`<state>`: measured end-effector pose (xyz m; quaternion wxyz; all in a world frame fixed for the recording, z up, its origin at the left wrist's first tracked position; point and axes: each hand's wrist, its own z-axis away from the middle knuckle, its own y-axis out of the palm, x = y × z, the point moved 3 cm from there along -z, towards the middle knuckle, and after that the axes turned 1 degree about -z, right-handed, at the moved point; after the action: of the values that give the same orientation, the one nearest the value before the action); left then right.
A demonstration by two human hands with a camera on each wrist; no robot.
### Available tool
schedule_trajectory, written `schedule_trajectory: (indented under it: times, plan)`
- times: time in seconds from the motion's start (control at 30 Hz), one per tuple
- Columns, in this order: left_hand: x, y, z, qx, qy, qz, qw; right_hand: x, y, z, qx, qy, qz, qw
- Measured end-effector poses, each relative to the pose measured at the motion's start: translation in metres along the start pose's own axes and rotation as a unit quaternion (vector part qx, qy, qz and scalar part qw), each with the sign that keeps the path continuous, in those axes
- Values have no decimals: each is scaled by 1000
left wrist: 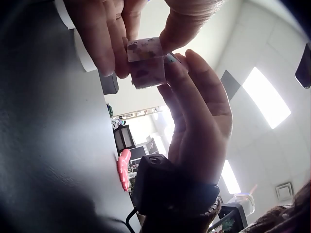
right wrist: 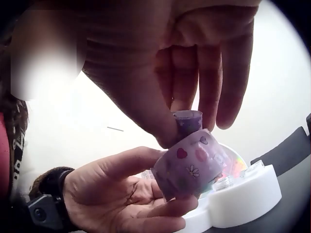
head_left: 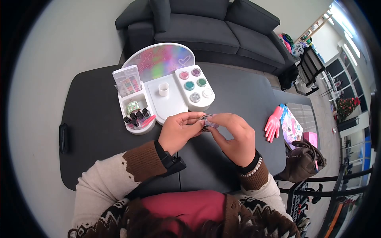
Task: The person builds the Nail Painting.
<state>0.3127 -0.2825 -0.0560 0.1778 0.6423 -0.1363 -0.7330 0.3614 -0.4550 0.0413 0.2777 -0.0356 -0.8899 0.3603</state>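
Both hands meet over the front of the table. My left hand (head_left: 177, 131) holds a translucent lilac roll of patterned film (right wrist: 187, 167) between thumb and fingers; hearts and a flower are printed on it. Thumb and fingers of my right hand (head_left: 237, 139) pinch a smaller, darker purple curl of film (right wrist: 189, 122) at the roll's upper edge. Seen from the left wrist, the patterned film (left wrist: 147, 70) spans the fingers of both hands. Just beyond the hands stands a white vanity-shaped set (head_left: 152, 99) with an iridescent backboard.
On the set are a small white cup (head_left: 163, 89), several glitter pots (head_left: 189, 85), black-capped bottles (head_left: 139, 116), pink sticks (head_left: 148, 121) and a green patterned roll (head_left: 133, 107). Right of the hands lie a pink model hand (head_left: 273, 123), a printed box (head_left: 291, 125) and a brown bag (head_left: 303, 160).
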Motion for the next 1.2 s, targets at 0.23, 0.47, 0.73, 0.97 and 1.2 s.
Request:
schedule_trajectory:
  times: [0.23,0.47,0.73,0.97,1.2]
  plan:
    - [1,-4,-3,-9,65,3,998,-3,3,7,-34,6,-20,999]
    - [-11,0,2,-20,67,12,997,-9,5,8,-54,19,-33,998]
    - [-14,-2,4,-51,36,-33,998,-10,13,15,-39,86,-72,993]
    - [-20,1,8,-44,46,-38,997,-9,9,11,-39,67,-50,996]
    - [-16,0,7,-56,50,-36,996,-6,15,15,-16,80,-32,996]
